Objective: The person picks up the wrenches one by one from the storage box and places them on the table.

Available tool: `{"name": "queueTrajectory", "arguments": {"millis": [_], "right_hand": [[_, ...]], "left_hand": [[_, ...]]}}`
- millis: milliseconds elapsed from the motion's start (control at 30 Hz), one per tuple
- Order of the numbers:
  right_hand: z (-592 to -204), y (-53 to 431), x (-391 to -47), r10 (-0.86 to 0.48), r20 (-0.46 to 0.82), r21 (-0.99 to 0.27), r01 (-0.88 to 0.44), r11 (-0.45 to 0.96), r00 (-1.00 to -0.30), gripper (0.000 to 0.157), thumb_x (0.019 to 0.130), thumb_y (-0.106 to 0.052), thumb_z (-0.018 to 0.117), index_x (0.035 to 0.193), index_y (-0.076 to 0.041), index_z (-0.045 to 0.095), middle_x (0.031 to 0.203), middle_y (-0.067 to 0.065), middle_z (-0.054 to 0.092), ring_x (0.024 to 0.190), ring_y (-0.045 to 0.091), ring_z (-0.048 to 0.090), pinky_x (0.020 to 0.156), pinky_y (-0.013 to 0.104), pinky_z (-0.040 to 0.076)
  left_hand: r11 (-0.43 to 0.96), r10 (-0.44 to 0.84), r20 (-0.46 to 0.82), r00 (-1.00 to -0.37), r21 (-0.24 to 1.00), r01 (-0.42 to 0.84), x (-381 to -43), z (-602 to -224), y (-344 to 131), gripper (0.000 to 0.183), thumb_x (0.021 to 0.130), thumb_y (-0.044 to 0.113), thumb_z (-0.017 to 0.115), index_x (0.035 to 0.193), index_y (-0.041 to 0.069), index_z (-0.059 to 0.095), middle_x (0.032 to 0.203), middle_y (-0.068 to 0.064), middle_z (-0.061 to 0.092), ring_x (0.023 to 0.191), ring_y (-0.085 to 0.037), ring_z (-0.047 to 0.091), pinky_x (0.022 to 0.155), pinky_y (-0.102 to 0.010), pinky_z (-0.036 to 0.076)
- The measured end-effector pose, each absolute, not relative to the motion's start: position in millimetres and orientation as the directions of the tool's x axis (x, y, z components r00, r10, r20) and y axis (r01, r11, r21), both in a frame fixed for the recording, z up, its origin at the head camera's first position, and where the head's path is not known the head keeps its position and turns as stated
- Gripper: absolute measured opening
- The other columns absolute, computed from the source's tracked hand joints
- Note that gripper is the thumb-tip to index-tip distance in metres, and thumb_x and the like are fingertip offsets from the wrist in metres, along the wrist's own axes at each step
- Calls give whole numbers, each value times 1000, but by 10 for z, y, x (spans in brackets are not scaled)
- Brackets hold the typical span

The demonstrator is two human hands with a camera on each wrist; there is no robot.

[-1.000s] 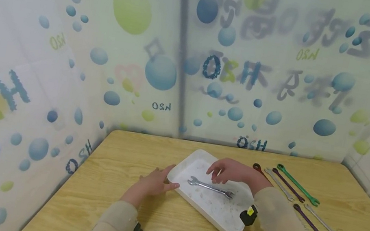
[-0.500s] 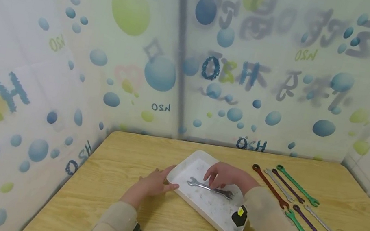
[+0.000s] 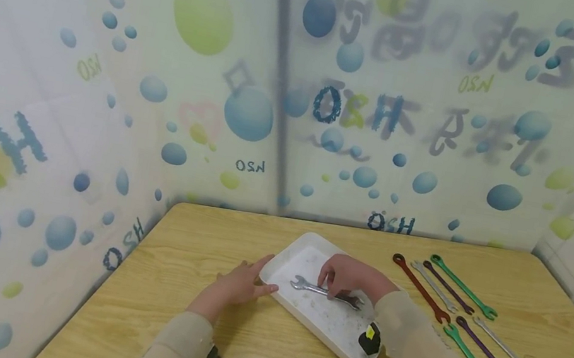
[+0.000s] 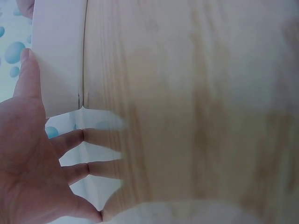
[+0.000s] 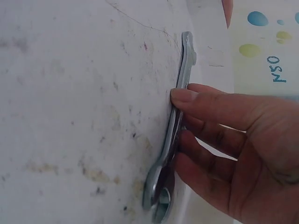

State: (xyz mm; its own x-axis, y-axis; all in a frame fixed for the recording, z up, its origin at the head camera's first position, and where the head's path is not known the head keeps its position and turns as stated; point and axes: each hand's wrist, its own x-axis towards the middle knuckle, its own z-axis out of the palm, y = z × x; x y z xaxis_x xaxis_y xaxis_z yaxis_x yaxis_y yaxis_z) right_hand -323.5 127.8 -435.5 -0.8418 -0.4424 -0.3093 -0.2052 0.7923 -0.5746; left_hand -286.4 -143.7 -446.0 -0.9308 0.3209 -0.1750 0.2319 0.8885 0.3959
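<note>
A silver wrench (image 3: 311, 287) lies in a shallow white tray (image 3: 304, 319) with dark specks and stains on its floor. My right hand (image 3: 353, 277) reaches over the far side of the tray and pinches the wrench near its middle. In the right wrist view, the thumb of that hand (image 5: 261, 140) presses one side of the wrench handle (image 5: 175, 123), with curled fingers against the other. Whether a second wrench overlaps its lower end, I cannot tell. My left hand (image 3: 238, 285) touches the tray's left corner, its thumb at the rim and its straight fingers (image 4: 72, 140) spread against the table.
To the right, several wrenches lie on the wooden table (image 3: 184, 238): a red one (image 3: 420, 289), two green ones (image 3: 464, 287), two purple ones and two silver ones. Patterned curtains (image 3: 422, 100) stand close behind the table and at its sides.
My right hand has come down from above the tray onto the wrench and now pinches it. Its forearm shifted left, uncovering the near green wrench. My left hand has stayed at the corner.
</note>
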Motion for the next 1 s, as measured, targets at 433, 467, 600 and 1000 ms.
{"name": "queueTrajectory", "arguments": {"millis": [433, 467, 600, 1000], "right_hand": [[-4338, 1239, -3214, -444, -303, -508, -251, 824, -843, 21, 79, -3, 80, 87, -20, 71, 80, 1, 61, 67, 17, 56, 63, 30, 48], [-4340, 1235, -3209, -445, -300, -501, -257, 826, -844, 21, 79, -3, 80, 87, -20, 71, 80, 1, 61, 68, 17, 56, 63, 30, 48], [-4344, 1217, -3192, -442, -293, -489, -265, 831, -848, 21, 80, -3, 79, 86, -21, 70, 82, 0, 62, 70, 17, 56, 65, 31, 47], [-4355, 1187, -3180, -450, -289, -457, -291, 841, -845, 22, 79, -6, 79, 85, -25, 67, 85, -3, 61, 75, 17, 56, 66, 32, 47]], "left_hand": [[894, 313, -177, -933, 387, 226, -2877, -4467, -1438, 80, 91, 61, 55, 156, 25, 24, 147, -21, 42, 141, -44, 24, 94, -82, 18], [892, 314, -176, -933, 390, 227, -2879, -4468, -1438, 80, 91, 61, 56, 156, 25, 25, 147, -21, 42, 141, -44, 24, 93, -82, 18], [894, 311, -177, -934, 388, 224, -2884, -4476, -1438, 81, 91, 61, 56, 156, 25, 25, 147, -20, 42, 141, -44, 24, 93, -82, 18], [896, 301, -171, -938, 386, 217, -2880, -4492, -1441, 82, 89, 63, 56, 155, 24, 26, 147, -19, 43, 141, -44, 24, 94, -82, 17]]}}
